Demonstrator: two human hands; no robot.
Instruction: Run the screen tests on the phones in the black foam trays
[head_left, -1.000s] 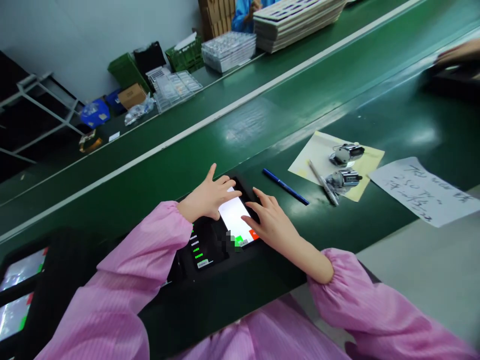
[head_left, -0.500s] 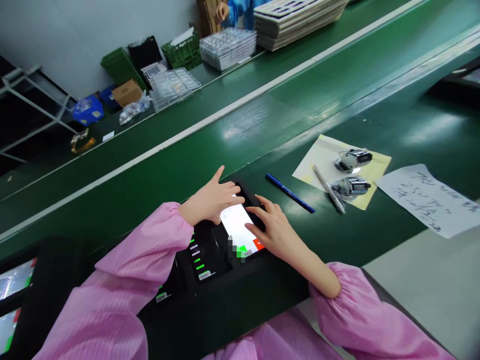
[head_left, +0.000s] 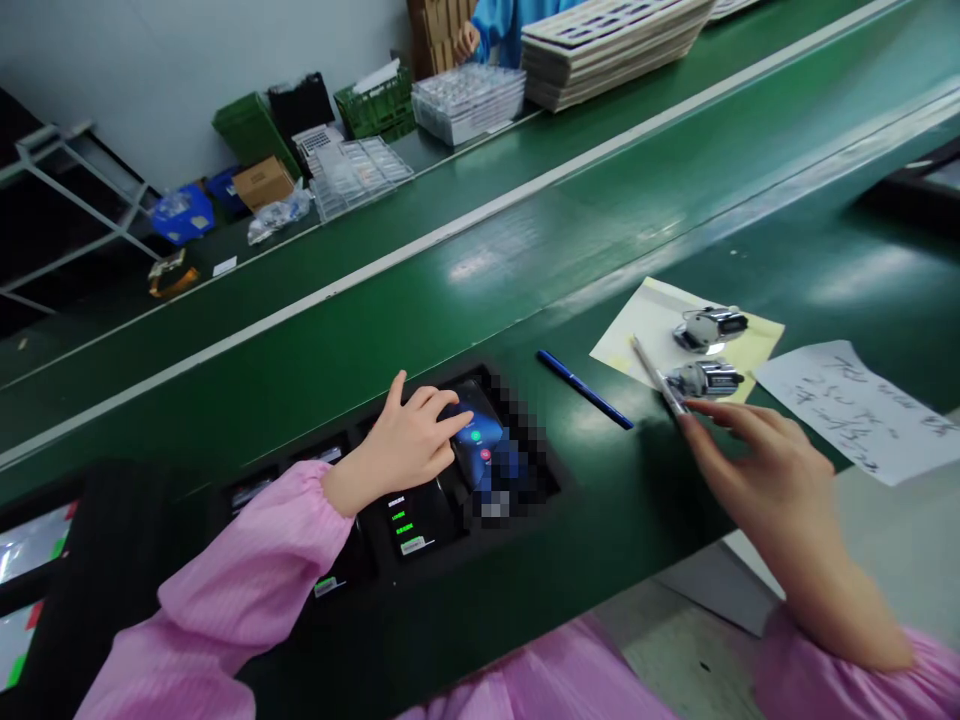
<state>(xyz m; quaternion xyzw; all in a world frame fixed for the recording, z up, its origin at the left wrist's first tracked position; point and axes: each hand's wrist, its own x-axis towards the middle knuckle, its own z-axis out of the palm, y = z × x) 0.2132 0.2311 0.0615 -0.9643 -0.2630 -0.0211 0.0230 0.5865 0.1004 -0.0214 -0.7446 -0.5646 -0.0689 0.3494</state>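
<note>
My left hand (head_left: 409, 435) is open, with fingers apart over the phones in a black tray (head_left: 555, 470). Its fingertips reach the top of the rightmost phone (head_left: 480, 425), whose dark blue screen shows a green and a red round button; part of it is pixelated. Another phone (head_left: 412, 520) with green text lies partly beneath this hand. My right hand (head_left: 772, 480) pinches the near end of a whitish pen (head_left: 652, 370) between thumb and forefinger. The pen's far end rests on a yellow-edged paper (head_left: 619, 325), beside two shiny metal devices (head_left: 709, 378).
A blue pen (head_left: 585, 390) lies between the tray and the paper. A handwritten sheet (head_left: 862, 410) is at the right. Another black tray (head_left: 97, 570) stands left. Across the green belt (head_left: 375, 310) are stacked boards (head_left: 600, 50), clear trays (head_left: 469, 100) and a co-worker's hand (head_left: 466, 40).
My right hand has left the phone and moved right to the whitish pen. My left hand has shifted slightly left. The rightmost phone's screen has turned from white to dark blue.
</note>
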